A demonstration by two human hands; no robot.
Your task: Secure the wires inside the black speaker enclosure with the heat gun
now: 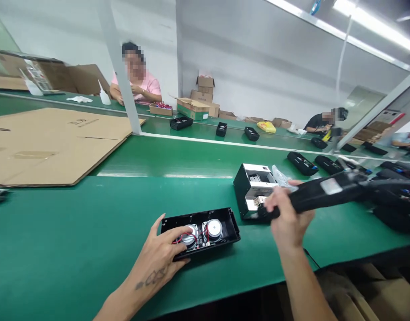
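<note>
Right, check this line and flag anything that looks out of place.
One thing stands out: a large flattened cardboard sheet lies across the left of the green conveyor belt. It looks out of place beside the small black units set along the belt.

Long ceiling lamps far ahead of the hands shine bright and white, so all is well lit. The black case in the right hand looks a bit blurry, and the picture's edges bend.
</note>
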